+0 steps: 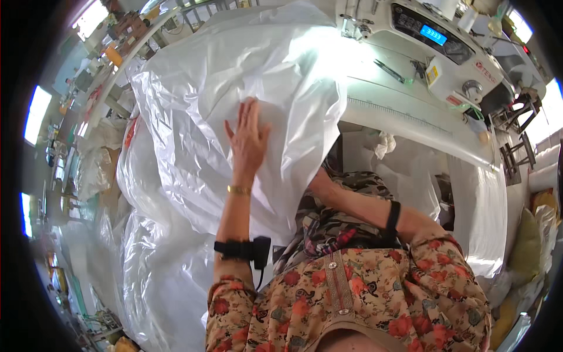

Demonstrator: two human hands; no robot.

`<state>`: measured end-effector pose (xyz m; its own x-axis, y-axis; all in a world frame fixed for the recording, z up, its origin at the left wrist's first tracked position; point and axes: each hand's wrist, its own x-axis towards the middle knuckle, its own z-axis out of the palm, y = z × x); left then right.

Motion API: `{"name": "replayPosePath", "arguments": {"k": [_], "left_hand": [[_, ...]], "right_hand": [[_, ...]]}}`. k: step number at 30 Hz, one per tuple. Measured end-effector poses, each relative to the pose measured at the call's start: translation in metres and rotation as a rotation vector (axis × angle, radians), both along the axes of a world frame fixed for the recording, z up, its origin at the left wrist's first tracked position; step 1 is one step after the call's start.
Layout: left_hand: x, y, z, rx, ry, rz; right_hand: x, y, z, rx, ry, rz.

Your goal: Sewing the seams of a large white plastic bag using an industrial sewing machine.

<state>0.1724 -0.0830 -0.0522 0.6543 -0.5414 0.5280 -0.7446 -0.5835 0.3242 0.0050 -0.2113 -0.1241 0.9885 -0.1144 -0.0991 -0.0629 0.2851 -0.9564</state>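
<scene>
A large sheet of white plastic film (187,123) spreads over the left of the sewing table and hangs down in folds toward my lap. My left hand (248,138) lies flat on top of it, fingers stretched forward, touching the film. My right forearm reaches left under the near edge of the sheet, and the film hides that hand and its fingers. At the back right stands a white sewing machine (404,29) with a lit blue display; its lamp shines brightly onto the far edge of the film.
Tweezers (390,71) lie on the machine bed. A ruler strip (399,112) runs along the table's front edge. More crumpled film (158,276) is heaped at my left side. A dark stool (519,152) stands at the far right, and a yellowish sack (525,246) lies nearer.
</scene>
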Motion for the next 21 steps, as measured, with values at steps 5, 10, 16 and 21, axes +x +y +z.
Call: {"name": "replayPosePath", "arguments": {"k": [5, 10, 16, 21], "left_hand": [[0.049, -0.001, 0.005, 0.070, -0.105, 0.030], [0.100, 0.018, 0.011, 0.135, -0.110, 0.069], [0.127, 0.019, 0.022, 0.195, -0.088, 0.049], [0.112, 0.014, 0.048, 0.258, -0.018, 0.068]], "right_hand": [[0.028, 0.015, -0.020, -0.041, 0.376, -0.192], [-0.025, 0.022, 0.035, -0.217, 0.104, 0.109], [-0.095, -0.028, 0.098, -0.101, 0.023, 0.328], [-0.104, -0.049, 0.032, -0.012, 0.333, 0.213]]}}
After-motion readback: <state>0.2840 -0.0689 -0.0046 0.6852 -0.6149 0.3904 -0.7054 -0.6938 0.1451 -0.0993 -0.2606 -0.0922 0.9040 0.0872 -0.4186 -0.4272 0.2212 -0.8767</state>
